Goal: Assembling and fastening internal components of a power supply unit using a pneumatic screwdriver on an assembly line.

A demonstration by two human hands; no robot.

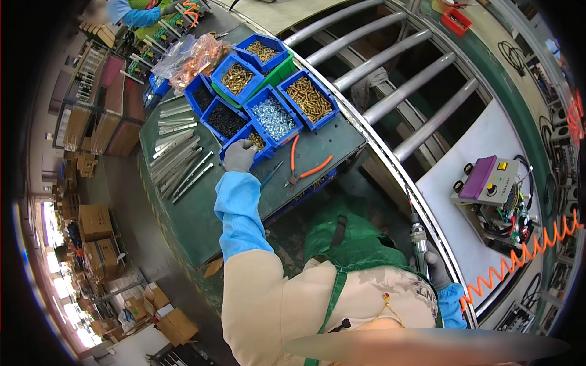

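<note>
My left hand point(240, 156), in a grey glove, reaches into the near blue bin of small brass-coloured parts point(256, 141). Its fingers look curled together at the bin's edge; what they pinch, if anything, is hidden. Over on the right, my gloved right hand point(436, 268) is closed around a metal power screwdriver point(418, 239), whose bit points away from me. Orange-handled pliers point(294, 178) and a thin dark-blue tool point(271, 174) lie on the green bench point(213, 210) near my left hand.
Neighbouring blue bins hold silver nuts point(273, 119), black screws point(224, 121) and brass screws point(309, 99). Metal strips point(177, 165) lie left of them. A control unit with a purple panel point(479, 177) stands right, by a coiled orange hose point(519, 259). Another person's sleeve point(140, 15) shows far left.
</note>
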